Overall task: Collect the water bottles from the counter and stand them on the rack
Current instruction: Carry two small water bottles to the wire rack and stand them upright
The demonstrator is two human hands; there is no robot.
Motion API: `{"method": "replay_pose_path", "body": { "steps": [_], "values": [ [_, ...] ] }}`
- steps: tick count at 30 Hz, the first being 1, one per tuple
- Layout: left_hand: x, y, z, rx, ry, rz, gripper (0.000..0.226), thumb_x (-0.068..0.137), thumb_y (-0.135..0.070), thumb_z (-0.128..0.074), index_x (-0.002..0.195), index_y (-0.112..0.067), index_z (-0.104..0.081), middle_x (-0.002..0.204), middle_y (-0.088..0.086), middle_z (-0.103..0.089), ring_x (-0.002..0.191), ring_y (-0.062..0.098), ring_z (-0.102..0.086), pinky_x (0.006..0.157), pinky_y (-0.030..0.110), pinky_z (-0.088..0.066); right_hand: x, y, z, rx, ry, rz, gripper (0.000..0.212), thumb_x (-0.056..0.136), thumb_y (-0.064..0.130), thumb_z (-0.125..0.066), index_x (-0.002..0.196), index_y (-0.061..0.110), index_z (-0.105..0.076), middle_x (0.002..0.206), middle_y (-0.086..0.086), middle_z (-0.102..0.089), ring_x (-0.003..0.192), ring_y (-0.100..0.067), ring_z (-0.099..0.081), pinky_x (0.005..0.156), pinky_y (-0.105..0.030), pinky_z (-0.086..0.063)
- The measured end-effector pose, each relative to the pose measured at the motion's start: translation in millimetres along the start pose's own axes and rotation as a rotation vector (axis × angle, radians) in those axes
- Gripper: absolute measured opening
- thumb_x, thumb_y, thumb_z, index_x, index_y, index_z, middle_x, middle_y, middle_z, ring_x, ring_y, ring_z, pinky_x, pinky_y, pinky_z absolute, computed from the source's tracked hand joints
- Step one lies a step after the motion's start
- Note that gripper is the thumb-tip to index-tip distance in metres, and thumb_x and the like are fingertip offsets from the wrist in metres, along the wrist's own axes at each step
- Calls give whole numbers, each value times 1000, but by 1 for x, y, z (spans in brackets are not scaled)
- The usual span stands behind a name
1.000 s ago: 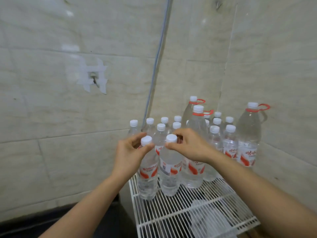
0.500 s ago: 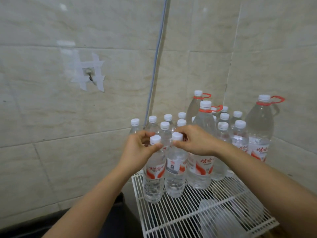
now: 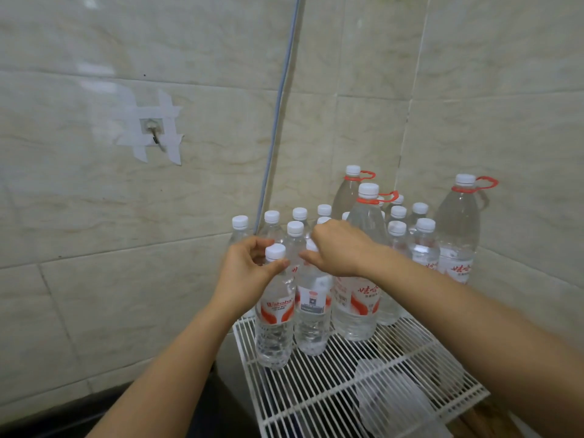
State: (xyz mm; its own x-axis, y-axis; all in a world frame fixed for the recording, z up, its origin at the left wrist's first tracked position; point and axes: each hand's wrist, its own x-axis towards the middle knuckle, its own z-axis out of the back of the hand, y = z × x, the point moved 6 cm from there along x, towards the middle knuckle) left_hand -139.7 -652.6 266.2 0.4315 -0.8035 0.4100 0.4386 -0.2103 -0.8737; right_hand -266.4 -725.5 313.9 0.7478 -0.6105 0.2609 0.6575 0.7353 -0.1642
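Observation:
Two small clear water bottles with white caps and red labels stand upright side by side at the front left of the white wire rack [image 3: 319, 396]. My left hand [image 3: 249, 273] grips the neck of the left bottle [image 3: 274, 324] just under its cap. My right hand [image 3: 338, 248] is closed over the cap and neck of the right bottle [image 3: 313, 314], hiding most of the cap. Behind them several more small bottles [image 3: 423, 245] stand in rows.
Three large bottles with red carry rings, one of them at the right [image 3: 458, 235], stand at the back of the rack in the tiled corner. A grey cable [image 3: 278, 112] runs down the wall. A taped hook [image 3: 153, 131] is on the left wall. Clear plastic objects lie below the rack's front right.
Both hands have stayed on the two front bottles' necks. My right hand has closed further over its cap. The camera has drifted, so the rack sits a little lower and to the right.

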Motion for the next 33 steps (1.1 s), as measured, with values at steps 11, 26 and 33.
{"method": "replay_pose_path", "body": {
  "steps": [11,26,33],
  "values": [
    [3,7,19,-19,-16,39,31,74,-16,-79,101,-15,-62,89,-4,-71,84,10,-68,75,27,-55,7,-5,4,166,204,69,44,86,23,-65,129,18,-59,119,-5,-63,106,-22,-58,88,-35,-50],
    [-3,4,27,47,7,33,26,79,-19,-75,100,-17,-61,87,-7,-69,81,7,-68,66,19,-53,14,-13,2,148,146,-51,34,83,27,-74,105,3,-67,97,-11,-62,84,-23,-54,68,-29,-40],
    [6,-19,12,407,85,-85,14,81,-21,-72,93,-18,-65,89,-6,-66,77,7,-63,62,21,-45,13,-18,-5,195,112,-55,34,86,24,-70,111,3,-62,111,-14,-61,90,-24,-53,71,-29,-38]
  ]
}}
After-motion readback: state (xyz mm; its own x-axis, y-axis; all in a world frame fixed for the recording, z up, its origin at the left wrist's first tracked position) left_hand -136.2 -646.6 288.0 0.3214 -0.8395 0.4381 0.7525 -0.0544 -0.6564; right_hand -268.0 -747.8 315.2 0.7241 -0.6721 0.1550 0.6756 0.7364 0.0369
